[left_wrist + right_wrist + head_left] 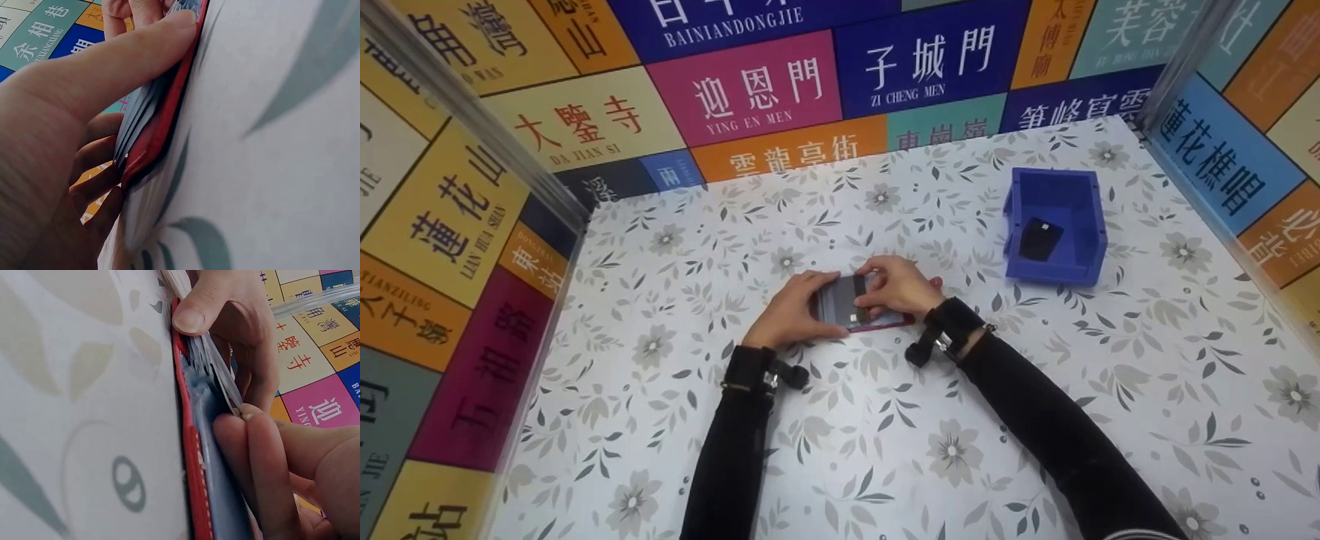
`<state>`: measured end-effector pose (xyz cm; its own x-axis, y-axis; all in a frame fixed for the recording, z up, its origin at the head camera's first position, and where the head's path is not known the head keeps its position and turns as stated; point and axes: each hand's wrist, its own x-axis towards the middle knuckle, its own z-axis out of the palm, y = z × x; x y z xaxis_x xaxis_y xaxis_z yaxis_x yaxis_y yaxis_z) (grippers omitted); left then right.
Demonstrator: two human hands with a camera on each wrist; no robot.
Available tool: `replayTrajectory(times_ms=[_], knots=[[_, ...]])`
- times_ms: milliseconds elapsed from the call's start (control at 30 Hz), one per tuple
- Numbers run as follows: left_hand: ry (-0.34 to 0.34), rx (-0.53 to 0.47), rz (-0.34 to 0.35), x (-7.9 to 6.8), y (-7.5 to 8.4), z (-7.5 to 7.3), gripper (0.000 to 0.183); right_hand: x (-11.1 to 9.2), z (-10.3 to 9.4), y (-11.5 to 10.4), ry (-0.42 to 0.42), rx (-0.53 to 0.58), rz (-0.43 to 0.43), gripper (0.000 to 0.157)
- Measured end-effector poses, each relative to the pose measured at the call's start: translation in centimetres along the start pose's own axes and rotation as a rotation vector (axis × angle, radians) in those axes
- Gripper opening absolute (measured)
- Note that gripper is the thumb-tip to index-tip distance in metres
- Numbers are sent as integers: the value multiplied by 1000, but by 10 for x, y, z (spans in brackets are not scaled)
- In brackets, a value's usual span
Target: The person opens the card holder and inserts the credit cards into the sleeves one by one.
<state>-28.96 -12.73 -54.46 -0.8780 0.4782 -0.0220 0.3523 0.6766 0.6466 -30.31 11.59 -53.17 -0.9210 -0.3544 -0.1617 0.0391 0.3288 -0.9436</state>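
Observation:
A red card holder (885, 327) with several clear plastic sleeves (834, 301) lies spread on the table in front of me. My left hand (791, 311) grips its left side, thumb on the near edge and fingers round the far edge. In the left wrist view the red cover (147, 147) shows below the fanned sleeves. My right hand (901, 286) pinches a dark card (860, 288) with a small white mark, over the sleeves. The right wrist view has the right fingertips (232, 433) at the upper edge of a sleeve; the card is mostly hidden there.
A blue plastic bin (1091, 225) stands to the right, farther back, with a black card (1041, 238) inside. The table (840, 450) has a floral cover. Panels with printed signs (746, 90) border its back and both sides.

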Motion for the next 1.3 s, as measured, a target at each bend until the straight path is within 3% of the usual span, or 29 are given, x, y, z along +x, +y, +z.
replayTrajectory(times_ms=[333,567,833,1067,1300], knots=[[7,10,-6,1,0,1,102,2,9,-6,54,-166,-52,64],[12,18,19,1,-1,0,101,-2,13,-14,112,-254,-69,47],[11,11,29,2,-2,2,100,-4,15,-17,95,-256,-25,25],[14,-3,36,1,-1,1,99,-3,12,-18,35,-189,41,30],[13,-6,30,1,-2,1,99,-4,11,-17,16,-190,34,35]])
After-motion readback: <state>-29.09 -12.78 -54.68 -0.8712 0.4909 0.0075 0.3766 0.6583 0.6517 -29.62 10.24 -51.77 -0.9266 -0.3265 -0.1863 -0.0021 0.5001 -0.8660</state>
